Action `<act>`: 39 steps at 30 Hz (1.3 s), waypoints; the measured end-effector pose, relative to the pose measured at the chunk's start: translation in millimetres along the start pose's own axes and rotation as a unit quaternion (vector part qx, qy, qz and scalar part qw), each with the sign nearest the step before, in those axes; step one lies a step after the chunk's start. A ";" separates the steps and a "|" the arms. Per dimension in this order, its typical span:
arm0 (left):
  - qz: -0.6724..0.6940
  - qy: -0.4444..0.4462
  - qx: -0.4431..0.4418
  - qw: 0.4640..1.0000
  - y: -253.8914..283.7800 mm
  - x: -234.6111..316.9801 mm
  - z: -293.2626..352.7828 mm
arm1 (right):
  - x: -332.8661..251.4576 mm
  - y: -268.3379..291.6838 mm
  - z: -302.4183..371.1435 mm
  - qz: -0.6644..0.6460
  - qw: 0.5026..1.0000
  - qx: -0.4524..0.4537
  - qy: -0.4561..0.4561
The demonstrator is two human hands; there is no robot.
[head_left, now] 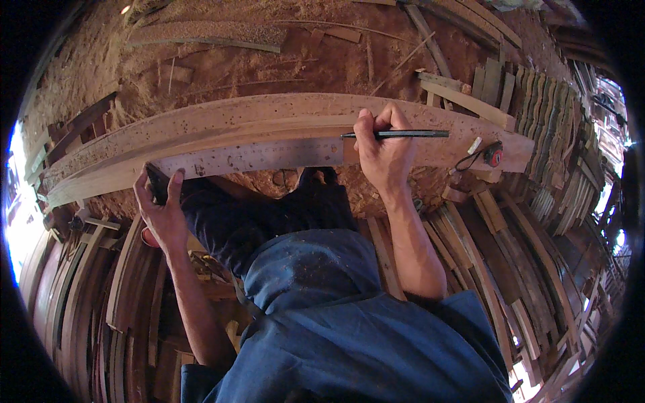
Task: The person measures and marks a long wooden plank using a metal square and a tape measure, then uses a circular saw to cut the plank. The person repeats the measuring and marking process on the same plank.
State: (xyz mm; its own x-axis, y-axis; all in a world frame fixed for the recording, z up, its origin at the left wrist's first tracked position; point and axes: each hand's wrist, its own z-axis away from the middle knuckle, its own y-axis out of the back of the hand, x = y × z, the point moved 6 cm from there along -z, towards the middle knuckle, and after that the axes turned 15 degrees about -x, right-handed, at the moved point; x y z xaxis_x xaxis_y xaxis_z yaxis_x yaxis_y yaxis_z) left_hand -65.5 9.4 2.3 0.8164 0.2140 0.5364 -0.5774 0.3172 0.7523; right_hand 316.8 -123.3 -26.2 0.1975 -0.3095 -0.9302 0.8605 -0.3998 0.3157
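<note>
A long wooden beam (269, 107) lies crosswise in front of me. Flat along its near side rests the steel blade of a try square (262, 156). My left hand (163, 213) grips the square's dark stock at the left end, thumb on one side and fingers on the other. Farther right, my right hand (388, 151) is closed around a dark pencil (426, 133), held nearly level just above the beam, with its tip toward the left near the blade's right end. Whether the tip touches the wood I cannot tell.
On the beam's right end lie a red and black tape measure (494, 156) and a small white piece (474, 145). Sawdust and offcuts (208, 33) cover the ground beyond. Stacked planks stand at the near left (131, 282) and near right (497, 242).
</note>
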 end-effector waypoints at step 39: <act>0.056 -0.007 -0.014 0.998 -1.0 1.1 0.7 | -1.0 -1.0 4.1 -0.089 0.996 0.011 -0.008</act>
State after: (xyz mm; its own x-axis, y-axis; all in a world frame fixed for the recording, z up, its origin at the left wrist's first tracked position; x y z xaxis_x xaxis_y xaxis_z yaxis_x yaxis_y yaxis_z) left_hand -64.1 8.6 2.4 0.7468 0.2358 0.6218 -0.6639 0.3185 0.6766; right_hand 313.7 -126.1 -24.8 0.0355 -0.2450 -0.9689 0.8706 -0.4685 0.1504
